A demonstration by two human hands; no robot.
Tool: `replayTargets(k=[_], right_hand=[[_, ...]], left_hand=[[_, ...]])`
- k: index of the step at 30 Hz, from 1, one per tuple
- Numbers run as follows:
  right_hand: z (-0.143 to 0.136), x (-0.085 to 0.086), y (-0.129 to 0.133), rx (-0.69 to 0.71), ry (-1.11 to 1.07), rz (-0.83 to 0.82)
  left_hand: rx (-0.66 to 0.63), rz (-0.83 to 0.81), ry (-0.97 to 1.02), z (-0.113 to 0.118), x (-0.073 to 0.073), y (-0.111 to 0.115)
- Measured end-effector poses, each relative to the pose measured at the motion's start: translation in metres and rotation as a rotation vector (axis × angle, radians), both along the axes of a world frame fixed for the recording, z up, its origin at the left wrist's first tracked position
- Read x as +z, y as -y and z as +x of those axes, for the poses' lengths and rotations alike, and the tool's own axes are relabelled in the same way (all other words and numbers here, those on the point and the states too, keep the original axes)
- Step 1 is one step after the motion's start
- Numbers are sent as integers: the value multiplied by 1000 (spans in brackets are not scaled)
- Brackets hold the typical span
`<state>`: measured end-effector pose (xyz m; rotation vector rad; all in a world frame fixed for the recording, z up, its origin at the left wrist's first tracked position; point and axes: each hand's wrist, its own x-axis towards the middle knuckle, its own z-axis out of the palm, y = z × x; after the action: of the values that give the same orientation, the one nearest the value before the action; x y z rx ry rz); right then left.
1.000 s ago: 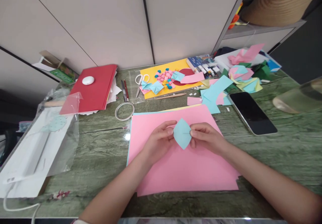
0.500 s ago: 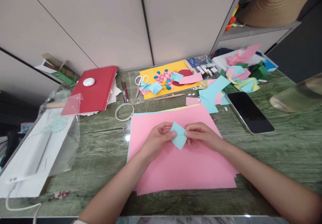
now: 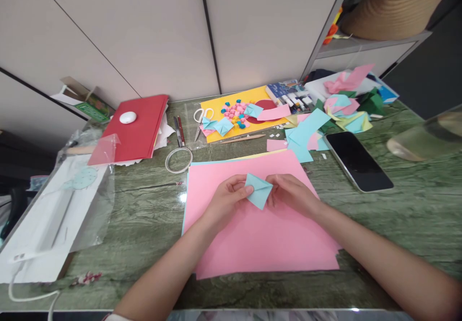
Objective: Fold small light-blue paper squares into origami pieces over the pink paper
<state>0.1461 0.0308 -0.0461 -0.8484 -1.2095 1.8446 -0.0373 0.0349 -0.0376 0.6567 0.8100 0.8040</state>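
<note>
My left hand pinches a small square of folded light blue paper by its left corner, thumb on top. A crease runs across the square towards its right corner. My right hand is at that right corner with curled fingers, some of them behind the paper; its thumb is hard to see. Both hands are above a stack of large sheets, pink on top, with blue and yellow edges showing beneath.
Behind the stack lie a tape roll, scissors, a wooden stick and a yellow sheet with small pink pieces. Paper scraps, a phone and a clear vessel are right. A red folder is left.
The blue square has turned a little and tilted, its right corner now higher and its crease plainer. My right thumb has left the front of the paper.
</note>
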Motion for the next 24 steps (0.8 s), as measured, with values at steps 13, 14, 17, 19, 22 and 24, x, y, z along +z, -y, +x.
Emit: replayTargets(k=[13, 14, 17, 19, 22, 24], right_hand=[[-7, 8, 7, -163, 346, 109], [-8, 8, 8, -147, 353, 114], [-9, 6, 9, -129, 398, 152], [-10, 5, 10, -145, 458, 193], [-11, 4, 10, -163, 538, 233], [-11, 4, 9, -168, 549, 228]], left_hand=[[31, 252, -345, 2, 2, 3], [27, 262, -359, 2, 3, 4], [20, 302, -399, 4, 3, 6], [9, 330, -425, 5, 3, 7], [4, 353, -432, 4, 3, 9], [21, 361, -417, 2, 5, 9]])
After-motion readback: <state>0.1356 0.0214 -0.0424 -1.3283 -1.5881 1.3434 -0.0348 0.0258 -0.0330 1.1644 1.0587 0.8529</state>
